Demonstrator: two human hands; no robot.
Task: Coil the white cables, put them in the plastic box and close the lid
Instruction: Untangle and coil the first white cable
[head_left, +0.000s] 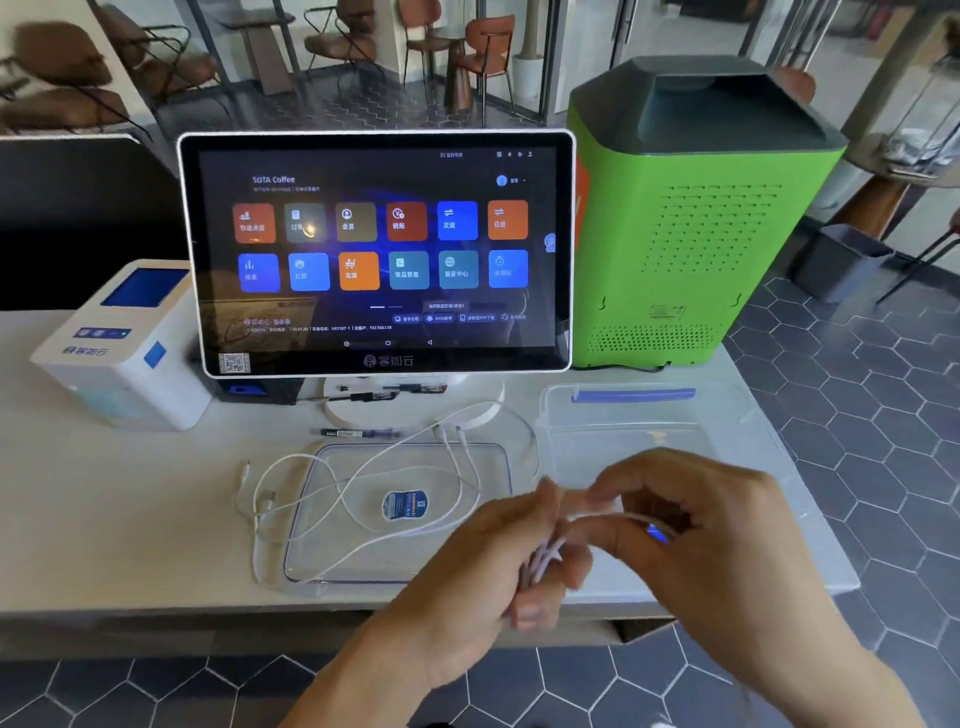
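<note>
My left hand (498, 566) grips a small bundle of white cable loops (545, 561) over the table's front edge. My right hand (691, 525) pinches the same cable's strand just to the right, level with the left fingers. More white cables (332, 499) lie loose across the clear lid (322, 525), which rests flat on the table with a blue label in its middle. The clear plastic box (623, 431) with a blue clip stands open behind my right hand.
A touchscreen terminal (379, 249) stands behind the lid on a white stand. A white receipt printer (124, 343) is at the left, a green machine (691, 218) at the back right. Pens (358, 432) lie by the stand. The table edge runs under my wrists.
</note>
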